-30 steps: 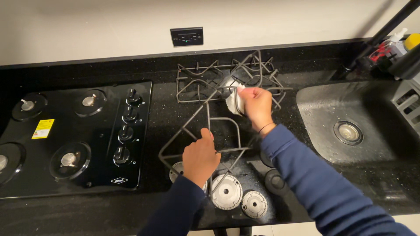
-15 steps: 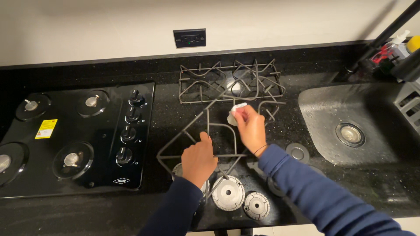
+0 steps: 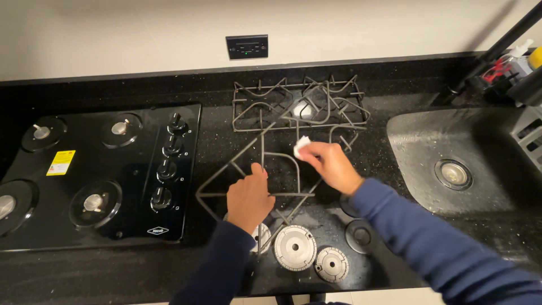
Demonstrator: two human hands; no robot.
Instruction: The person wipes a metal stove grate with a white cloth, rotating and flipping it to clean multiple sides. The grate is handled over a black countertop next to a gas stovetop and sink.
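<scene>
Nearest us on the black counter [image 3: 440, 237] lie round burner caps [image 3: 294, 247], and just above them our left hand [image 3: 250, 199] is clamped on a bar of the tilted stove grate [image 3: 265, 169]. Further out, our right hand [image 3: 333, 164] pinches a small white cloth [image 3: 301, 147] against the grate's upper bars, with more grates [image 3: 299, 104] stacked behind.

Dish rack [image 3: 530, 138] cut by right edge; left burner [image 3: 7, 206] by left edge; left hand [image 3: 249, 199] hides burner ring [image 3: 261, 236] partly.

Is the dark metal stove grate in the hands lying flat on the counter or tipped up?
Tipped up. The left hand grips the dark metal stove grate by a bar, its near edge raised above the silver burner caps.
</scene>
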